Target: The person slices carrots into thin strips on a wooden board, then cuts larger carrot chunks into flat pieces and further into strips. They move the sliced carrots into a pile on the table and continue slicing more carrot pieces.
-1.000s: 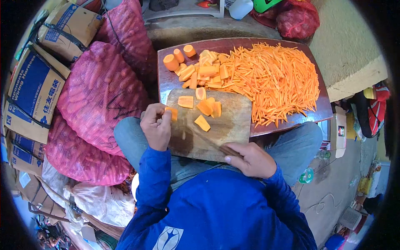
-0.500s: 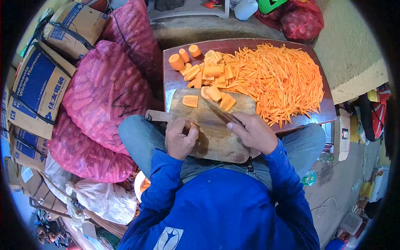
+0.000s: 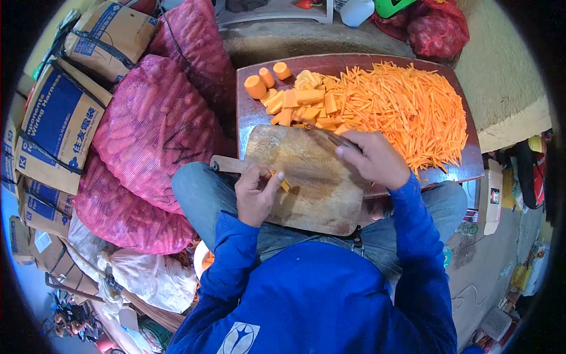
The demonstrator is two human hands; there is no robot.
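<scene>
Head view: right hand (image 3: 376,158) grips a knife (image 3: 328,137) at the cutting board's (image 3: 306,177) far edge; left hand (image 3: 256,192) pinches a carrot piece (image 3: 284,185) on it.

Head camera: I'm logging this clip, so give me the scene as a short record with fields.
left hand: pinches a carrot piece on the cutting board
right hand: holds a knife at the board's far edge
carrot chunks: heaped beyond the board
carrot sticks: large pile on the brown tray
red mesh sacks: at the person's left
</scene>
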